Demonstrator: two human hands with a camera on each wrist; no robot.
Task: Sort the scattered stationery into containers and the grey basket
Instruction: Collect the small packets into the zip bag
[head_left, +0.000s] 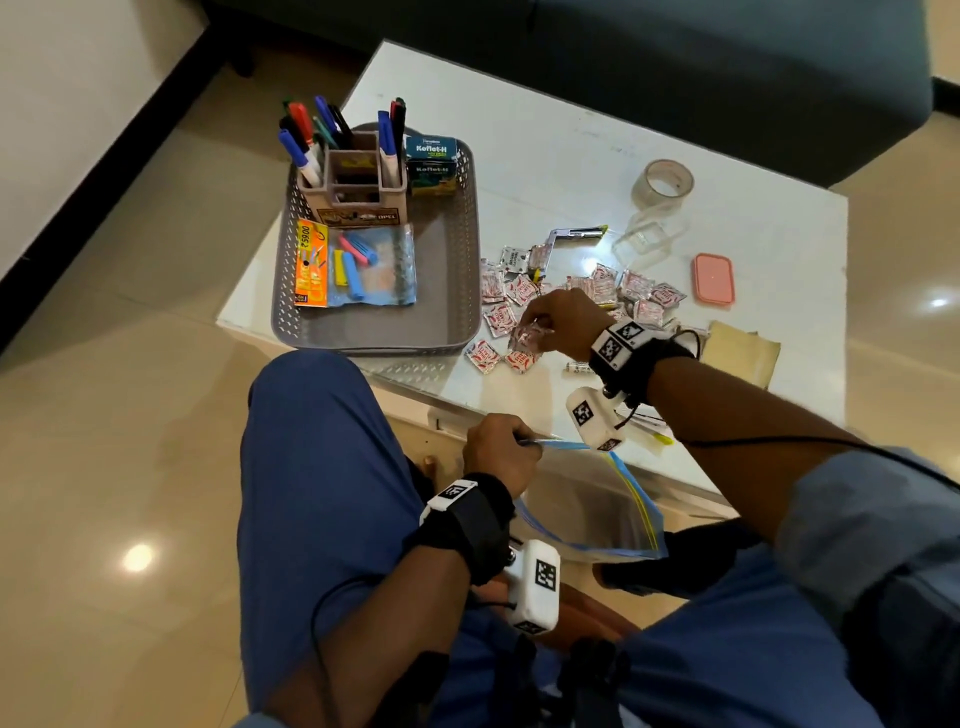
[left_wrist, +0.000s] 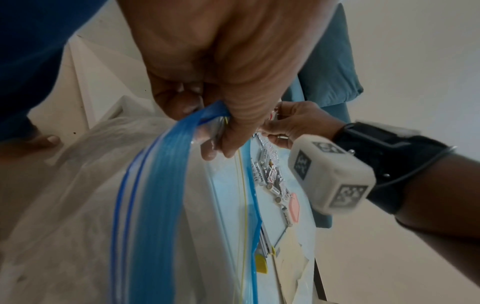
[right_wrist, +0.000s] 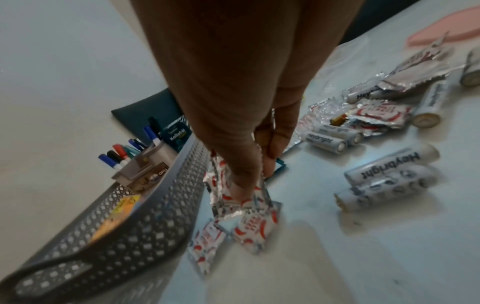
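Down low, close to the person's lap, the left hand (head_left: 501, 452) is curled into a fist and pinches the top corner of a clear zip bag (head_left: 592, 512). The wrist view shows the thumb and fingers (left_wrist: 235, 131) squeezing the blue zip strip, with the bag hanging down from them below the edge of the white table (head_left: 571, 135).

A bit farther out, the right arm reaches over the table with the wrist bent down. The right hand (head_left: 563, 317) has its fingers pointed down and bunched together, and it pinches a few shiny red and white sachets (head_left: 527, 335). They are lifted a little off the table.

More sachets (head_left: 576, 291) lie scattered around that hand. White batteries (right_wrist: 392, 170) lie among them, near the hand.

Just left of the hand sits the grey basket (head_left: 462, 312). Inside it are a pack of coloured clips (head_left: 356, 267), a brown pen holder (head_left: 353, 192) full of markers (head_left: 306, 140), and a small teal box (head_left: 431, 166).

Farther back on the right are a pink lid (head_left: 713, 278), a clear box (head_left: 647, 241) and a roll of clear tape (head_left: 662, 184).
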